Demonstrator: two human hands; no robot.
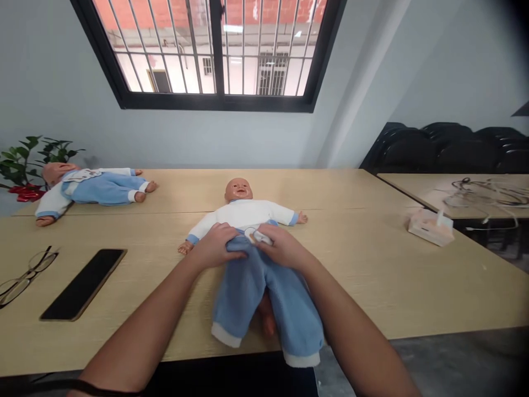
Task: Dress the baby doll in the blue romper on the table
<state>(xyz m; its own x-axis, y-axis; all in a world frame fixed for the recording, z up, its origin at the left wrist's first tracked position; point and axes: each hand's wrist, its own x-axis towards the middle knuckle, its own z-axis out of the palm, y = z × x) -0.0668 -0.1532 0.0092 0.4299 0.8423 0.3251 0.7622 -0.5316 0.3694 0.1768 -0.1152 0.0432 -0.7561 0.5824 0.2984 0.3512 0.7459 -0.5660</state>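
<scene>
Where the pale wood counter (372, 275) begins at left, thin-framed eyeglasses (28, 274) lie beside a flat black phone (85, 284), behind them a white-and-blue dressed doll (107, 188). Rightward, the left grip (215, 245) pinches the waistband of white-cuffed blue fleece trousers (247, 281), thumb nearer, fingers beyond. The trousers extend from between both grips toward the counter's near edge, over the lower body of a bald doll in a white top (248, 211); part of a bare leg (268, 320) shows between the trouser legs. The right grip (282, 249) holds the waistband's other side, beside a white patch (250, 234). Farther right, a pale rectangular tissue box (428, 232) holds a white tissue (440, 218), its tip standing out of the top
</scene>
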